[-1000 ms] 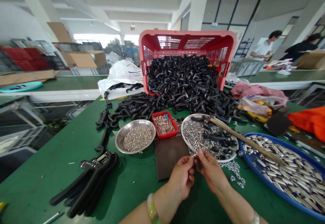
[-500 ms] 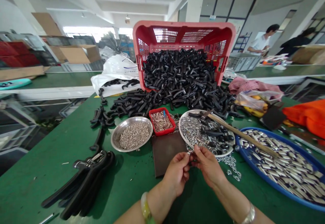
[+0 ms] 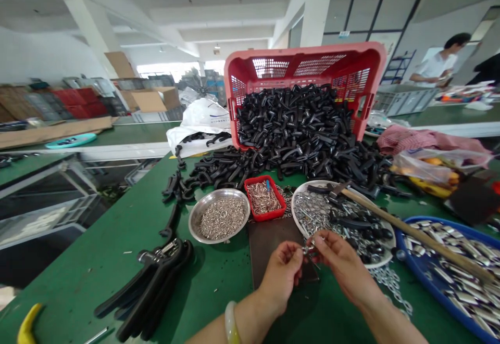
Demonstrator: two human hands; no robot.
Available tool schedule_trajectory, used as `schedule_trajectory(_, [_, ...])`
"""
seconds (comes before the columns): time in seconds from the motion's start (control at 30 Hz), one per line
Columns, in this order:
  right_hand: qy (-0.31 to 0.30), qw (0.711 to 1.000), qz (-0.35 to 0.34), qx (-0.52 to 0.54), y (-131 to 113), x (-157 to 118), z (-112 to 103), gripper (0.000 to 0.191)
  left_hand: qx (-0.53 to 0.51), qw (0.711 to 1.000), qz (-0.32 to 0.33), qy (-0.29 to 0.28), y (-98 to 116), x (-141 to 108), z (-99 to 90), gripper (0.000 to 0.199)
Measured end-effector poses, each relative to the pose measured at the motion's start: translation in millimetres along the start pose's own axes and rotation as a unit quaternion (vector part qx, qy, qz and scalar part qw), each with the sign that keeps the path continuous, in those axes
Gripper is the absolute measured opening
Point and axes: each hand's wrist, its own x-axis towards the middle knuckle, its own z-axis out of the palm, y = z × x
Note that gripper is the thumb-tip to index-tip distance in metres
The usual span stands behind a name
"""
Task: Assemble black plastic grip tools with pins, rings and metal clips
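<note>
Over the dark square plate (image 3: 269, 240), my left hand (image 3: 284, 271) pinches a small shiny metal part (image 3: 308, 251) between thumb and fingers. My right hand (image 3: 338, 258) has its fingertips closed on the same small metal piece from the other side. The fingertips of both hands nearly meet; the part's exact shape is too small to tell. Just behind my right hand lies a white plate (image 3: 297, 219) of metal rings and black pieces. A red tray (image 3: 282, 212) of pins and a steel bowl (image 3: 191, 225) of small metal bits stand behind and to the left.
A red basket (image 3: 304, 51) spills black handles (image 3: 297, 125) across the back. A wooden-handled hammer (image 3: 410, 227) spans the white plate and a blue tray (image 3: 414, 281) of metal pieces. Black-handled tools (image 3: 152, 287) lie left. A person (image 3: 439, 65) stands far right.
The view has turned left, so the table's things appear further right. My hands still meet at the small metal part, and a yellow object now shows at the lower left.
</note>
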Motion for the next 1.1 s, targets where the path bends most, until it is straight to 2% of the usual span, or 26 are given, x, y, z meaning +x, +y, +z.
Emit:
schedule_trajectory(0.1, [-0.004,1.000,0.002,0.006,7.1,1.8,-3.0,0.027,0.011,1.000,-0.001,0.000,3.0,-1.4,-0.6,0.043])
schedule_trajectory(0.2, [-0.024,0.998,0.036,0.047,12.8,-4.5,0.5,0.026,0.015,0.999,0.026,0.021,4.7,-3.3,1.7,0.045])
schedule_trajectory(0.27, [-0.075,0.997,0.024,0.022,11.9,-13.2,6.7,0.026,0.005,0.999,0.015,0.033,4.7,-3.2,2.3,0.048])
schedule_trajectory(0.33, [-0.153,0.987,-0.019,-0.047,6.2,-22.4,12.7,0.027,-0.019,0.999,-0.027,0.018,5.0,-3.0,0.6,0.049])
schedule_trajectory(0.4, [-0.204,0.973,-0.046,-0.096,-2.2,-28.8,15.4,0.023,-0.036,0.997,-0.062,0.000,7.0,-4.6,-2.3,0.048])
schedule_trajectory(0.47, [-0.180,0.982,-0.019,-0.063,-8.9,-31.7,13.4,0.018,-0.006,0.998,-0.057,0.010,10.9,-9.1,-3.8,0.043])
schedule_trajectory(0.53, [-0.123,0.991,0.053,0.020,-10.5,-34.0,7.8,0.018,0.086,0.996,-0.007,0.031,14.9,-14.2,-2.1,0.036])
schedule_trajectory(0.6, [-0.076,0.989,0.112,0.064,-6.0,-38.7,2.1,0.019,0.180,0.981,0.063,0.012,16.1,-17.2,2.7,0.030])
schedule_trajectory(0.63, [-0.062,0.990,0.117,0.053,-1.6,-41.7,0.1,0.020,0.211,0.974,0.079,-0.003,14.8,-17.5,6.1,0.029])
schedule_trajectory(0.7, [-0.026,0.998,0.060,-0.021,8.6,-47.0,-3.4,0.025,0.232,0.970,0.070,-0.031,8.3,-16.6,13.6,0.030])
schedule_trajectory(0.77, [0.004,0.995,0.002,-0.101,14.9,-49.4,-11.9,0.029,0.230,0.971,0.031,-0.051,-0.7,-15.5,19.8,0.032])
schedule_trajectory(0.83, [0.040,0.984,-0.021,-0.170,10.2,-47.6,-34.0,0.028,0.250,0.965,0.014,-0.075,-7.6,-14.8,21.9,0.033])
schedule_trajectory(0.9, [0.125,0.961,-0.027,-0.246,-8.2,-40.8,-74.1,0.023,0.314,0.944,0.037,-0.093,-9.1,-14.1,19.9,0.031])
schedule_trajectory(0.93, [0.206,0.933,-0.022,-0.293,-21.4,-35.3,-99.9,0.019,0.361,0.926,0.059,-0.096,-7.8,-13.8,18.4,0.028])
schedule_trajectory(0.97, [0.296,0.894,-0.006,-0.337,-35.8,-28.6,-127.6,0.018,0.411,0.903,0.082,-0.098,-5.6,-13.5,17.2,0.024])
schedule_trajectory(1.03, [0.374,0.859,0.008,-0.351,-63.8,-13.1,-182.3,0.023,0.500,0.851,0.118,-0.113,-0.8,-13.1,17.7,0.017])
schedule_trajectory(1.1, [0.417,0.840,0.030,-0.345,-83.8,2.5,-225.5,0.031,0.553,0.810,0.136,-0.141,1.3,-12.1,22.6,0.017])
